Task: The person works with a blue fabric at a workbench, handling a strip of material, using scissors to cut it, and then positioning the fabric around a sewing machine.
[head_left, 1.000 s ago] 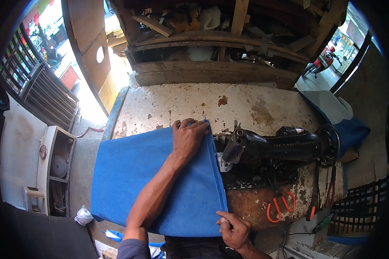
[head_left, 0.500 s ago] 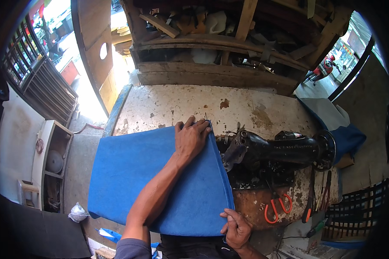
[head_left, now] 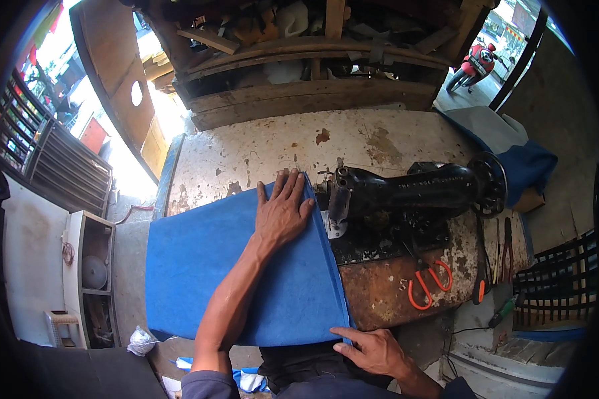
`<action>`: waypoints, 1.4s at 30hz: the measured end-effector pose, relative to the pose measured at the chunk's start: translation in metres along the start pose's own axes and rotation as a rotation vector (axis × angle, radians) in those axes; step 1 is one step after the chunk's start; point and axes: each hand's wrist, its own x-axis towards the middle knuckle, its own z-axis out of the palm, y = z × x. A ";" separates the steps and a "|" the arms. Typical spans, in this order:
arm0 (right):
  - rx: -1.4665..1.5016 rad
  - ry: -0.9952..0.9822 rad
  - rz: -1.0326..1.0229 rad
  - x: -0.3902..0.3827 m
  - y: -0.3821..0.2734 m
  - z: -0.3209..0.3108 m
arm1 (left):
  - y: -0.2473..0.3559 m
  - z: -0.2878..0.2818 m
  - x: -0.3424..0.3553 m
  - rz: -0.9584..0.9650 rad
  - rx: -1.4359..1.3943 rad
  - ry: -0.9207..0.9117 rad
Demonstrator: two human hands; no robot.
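Observation:
A blue piece of cloth with a folded right edge lies across the left of the worktable and hangs over its near side. My left hand rests flat on its far right corner, fingers stretched out. At the near right corner is my right hand, its index finger extended onto the cloth's edge and its thumb apart below. Its other fingers are curled. Just right of the folded edge stands a black sewing machine, its needle end close to the cloth.
Orange-handled scissors lie on the worn worktable, in front of the machine. Farther right are slim tools and a blue cloth bundle. A wooden rack stands behind; a white cabinet is at left.
My right hand's thumb and index finger have parted from a pinch on the cloth's near corner. My left hand's fingers now lie flatter and straighter. The whole view has shifted.

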 end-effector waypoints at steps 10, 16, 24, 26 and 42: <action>-0.006 0.339 -0.108 0.012 0.002 -0.061 | 0.068 -0.013 -0.105 0.175 0.021 -0.108; 0.016 0.405 -0.294 0.066 0.001 -0.062 | 0.078 -0.014 -0.106 0.168 -0.023 -0.081; -0.050 0.487 -0.303 0.122 0.014 -0.063 | 0.071 -0.009 -0.095 0.170 -0.048 -0.041; -0.070 0.515 -0.343 0.135 0.016 -0.070 | 0.069 -0.009 -0.094 0.176 -0.045 -0.027; 0.998 0.106 -0.599 0.274 0.058 -0.114 | 0.066 -0.003 -0.092 0.227 -0.003 0.070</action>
